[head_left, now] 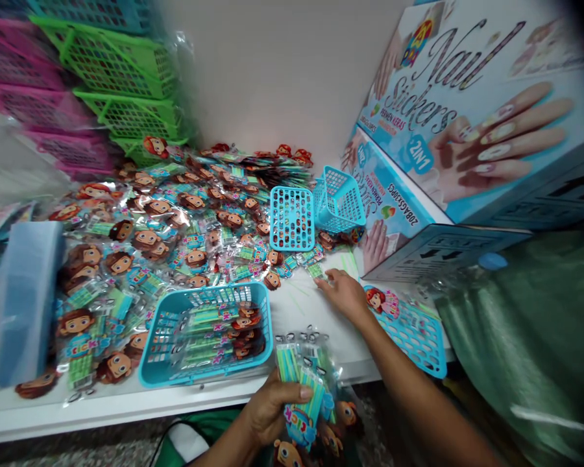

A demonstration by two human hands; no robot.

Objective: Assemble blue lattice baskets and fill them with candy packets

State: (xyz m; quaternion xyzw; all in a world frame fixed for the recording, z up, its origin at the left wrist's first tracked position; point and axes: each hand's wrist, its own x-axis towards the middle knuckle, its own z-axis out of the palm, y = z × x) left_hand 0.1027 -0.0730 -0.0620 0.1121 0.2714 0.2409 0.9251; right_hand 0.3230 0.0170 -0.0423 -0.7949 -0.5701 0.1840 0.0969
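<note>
My left hand [267,408] is closed around a bunch of candy packets [311,395] with green sticks and cartoon heads, held in front of the table's edge. Out over the white table, my right hand [340,292] has its fingertips at a small packet [315,270] near the pile; whether it grips the packet is hard to tell. Left of my hands, a blue basket [267,324] holds several packets lying in a row. A large heap of similar packets [194,201] covers the table behind and left of it.
Two small blue baskets [292,245] [340,201] stand behind my right hand. Stacked green [121,65] and pink baskets [43,104] are at the back left. Nail sticker boxes [467,117] rise at the right, above a blue basket on its side [435,337]. A green bag [525,324] is at far right.
</note>
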